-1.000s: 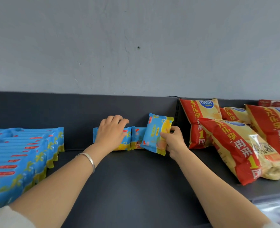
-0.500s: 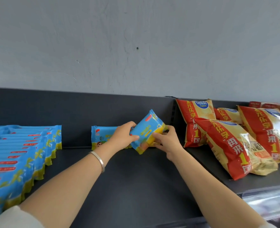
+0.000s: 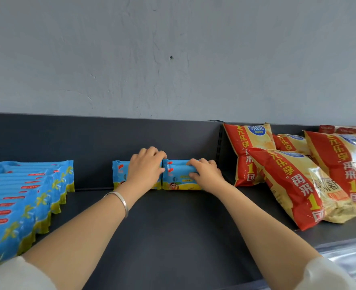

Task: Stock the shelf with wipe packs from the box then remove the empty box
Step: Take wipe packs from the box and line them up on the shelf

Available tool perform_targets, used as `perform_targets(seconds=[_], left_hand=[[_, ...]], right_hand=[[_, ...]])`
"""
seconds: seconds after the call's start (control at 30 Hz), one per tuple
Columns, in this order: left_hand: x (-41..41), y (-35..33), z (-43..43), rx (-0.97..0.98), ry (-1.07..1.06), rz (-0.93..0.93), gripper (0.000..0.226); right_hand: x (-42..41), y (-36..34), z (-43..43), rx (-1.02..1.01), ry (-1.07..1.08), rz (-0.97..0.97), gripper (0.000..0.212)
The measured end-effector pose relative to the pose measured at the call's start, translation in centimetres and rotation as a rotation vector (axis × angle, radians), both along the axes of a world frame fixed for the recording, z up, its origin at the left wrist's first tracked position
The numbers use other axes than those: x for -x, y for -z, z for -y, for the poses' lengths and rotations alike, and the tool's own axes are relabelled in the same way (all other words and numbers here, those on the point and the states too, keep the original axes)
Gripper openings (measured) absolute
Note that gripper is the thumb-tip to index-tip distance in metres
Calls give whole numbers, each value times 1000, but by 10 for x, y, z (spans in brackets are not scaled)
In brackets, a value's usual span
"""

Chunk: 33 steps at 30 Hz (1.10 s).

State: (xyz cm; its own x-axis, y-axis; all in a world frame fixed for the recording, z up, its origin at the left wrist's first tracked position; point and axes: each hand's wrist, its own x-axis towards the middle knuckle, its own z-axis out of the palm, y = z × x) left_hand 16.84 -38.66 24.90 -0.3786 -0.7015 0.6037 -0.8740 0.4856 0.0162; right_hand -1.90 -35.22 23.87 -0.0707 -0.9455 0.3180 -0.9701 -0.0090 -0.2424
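HIDDEN: left hand covered most of left wipe pack | right hand covered right wipe pack's far end (its small print was unreadable) | CUT OFF: row of wipe packs by left edge; snack bags by right edge | BLURRED: shelf front strip

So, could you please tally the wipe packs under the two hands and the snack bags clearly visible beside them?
Blue-and-yellow plastic wipe packs under the left hand and right hand, at the back of the dark shelf: 3
Red-and-yellow crinkly snack bags in plain view: 4
Total: 7
The red edges behind them are too hidden to count.
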Motion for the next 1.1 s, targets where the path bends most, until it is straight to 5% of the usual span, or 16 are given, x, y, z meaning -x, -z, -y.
perform_targets(seconds=[0.23, 0.57, 1.1], left_hand=[[-17, 14, 15, -5, -93, 77, 44], [-14, 9, 1, -22, -121, 77, 53], [-22, -4, -100, -35, 71, 106, 22]], right_hand=[[-10, 2, 14, 177, 149, -74, 45], [-17, 1, 3, 223, 95, -190, 46], [-54, -7, -100, 303, -77, -296, 34]])
